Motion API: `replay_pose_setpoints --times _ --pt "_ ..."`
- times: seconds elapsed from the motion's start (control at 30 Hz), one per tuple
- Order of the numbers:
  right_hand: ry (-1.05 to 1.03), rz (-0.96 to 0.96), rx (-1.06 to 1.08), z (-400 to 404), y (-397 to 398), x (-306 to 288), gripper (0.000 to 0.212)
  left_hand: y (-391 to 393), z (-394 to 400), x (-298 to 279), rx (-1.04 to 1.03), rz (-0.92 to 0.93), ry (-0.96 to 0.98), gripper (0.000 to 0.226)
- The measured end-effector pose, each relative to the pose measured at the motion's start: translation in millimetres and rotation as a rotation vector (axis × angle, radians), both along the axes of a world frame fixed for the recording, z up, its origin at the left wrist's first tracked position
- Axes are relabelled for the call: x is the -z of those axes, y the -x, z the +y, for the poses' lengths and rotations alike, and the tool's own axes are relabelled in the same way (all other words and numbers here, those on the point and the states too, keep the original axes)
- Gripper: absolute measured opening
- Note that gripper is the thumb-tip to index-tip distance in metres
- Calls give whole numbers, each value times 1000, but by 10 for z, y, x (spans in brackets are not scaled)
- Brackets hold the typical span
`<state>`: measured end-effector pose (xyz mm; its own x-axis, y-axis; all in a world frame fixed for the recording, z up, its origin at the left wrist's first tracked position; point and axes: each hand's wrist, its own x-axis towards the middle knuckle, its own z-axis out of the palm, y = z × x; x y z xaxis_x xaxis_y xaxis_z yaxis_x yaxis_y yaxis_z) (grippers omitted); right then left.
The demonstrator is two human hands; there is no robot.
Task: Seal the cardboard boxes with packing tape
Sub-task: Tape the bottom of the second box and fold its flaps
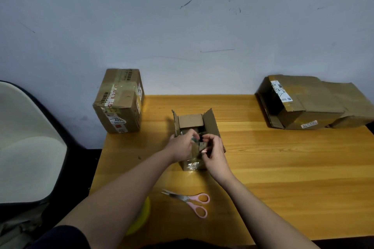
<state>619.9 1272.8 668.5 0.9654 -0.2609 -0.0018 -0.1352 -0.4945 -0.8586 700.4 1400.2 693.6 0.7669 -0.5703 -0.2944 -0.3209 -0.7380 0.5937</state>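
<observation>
Centrally on the wooden table (263, 157) stands a small cardboard box (197, 127), its top open: the far flap stands upright, the left and right flaps splay outward, and the near flap is under the hands. What lies inside is mostly hidden; only a dark gap and something pale at the left inner edge show (too small to name). Its long axis runs from the person toward the wall, open mouth facing up, and shiny clear tape already covers its near face.

Both forearms reach forward over the table and meet at the box's near rim. The left hand (182, 143) has its fingers curled, pinching something small and dark at the rim together with the right hand (212, 151), whose fingers are likewise bent and pinching; whether that is tape or a flap edge cannot be told.

A taller taped box (119, 101) stands upright at the table's far left corner, closed. At far right a larger flattened box (307, 103) lies on its side, its opening facing left. Pink-handled scissors (192, 202) lie near the person, blades pointing left. A yellow roll (141, 218) peeks out beneath the left forearm.
</observation>
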Motion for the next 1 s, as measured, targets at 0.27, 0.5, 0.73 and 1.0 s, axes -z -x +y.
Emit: replay_pose_setpoints --times 0.27,0.5,0.73,1.0 --pt "-1 3 35 21 -11 19 49 0 1 14 19 -17 8 26" --pt "-27 29 6 -24 -46 -16 52 13 -5 2 17 -30 4 27" --pt "31 18 37 -20 -53 23 48 32 -25 -14 7 -37 -2 27" --pt "36 -3 56 29 -61 27 50 50 -27 -57 13 -33 -22 38"
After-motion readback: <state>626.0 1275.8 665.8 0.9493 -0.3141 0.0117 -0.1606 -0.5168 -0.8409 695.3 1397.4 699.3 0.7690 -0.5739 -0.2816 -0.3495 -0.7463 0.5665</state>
